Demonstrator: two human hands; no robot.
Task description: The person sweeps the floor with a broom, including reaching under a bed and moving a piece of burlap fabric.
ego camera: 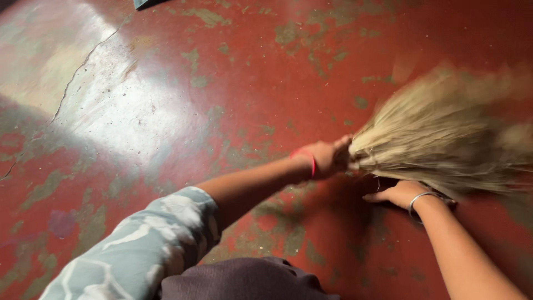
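Broom [444,133] bristles are fanning, blurred, across the right of the frame over the red floor [166,111]; I'm sweeping, left hand [328,156] clenching its neck, right hand [402,194] resting spread beneath. Next stroke needs steady pressure.

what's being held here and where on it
The left hand grips a straw broom at its bound neck, where the bristles gather. The right hand rests on the floor beneath it, holding nothing.
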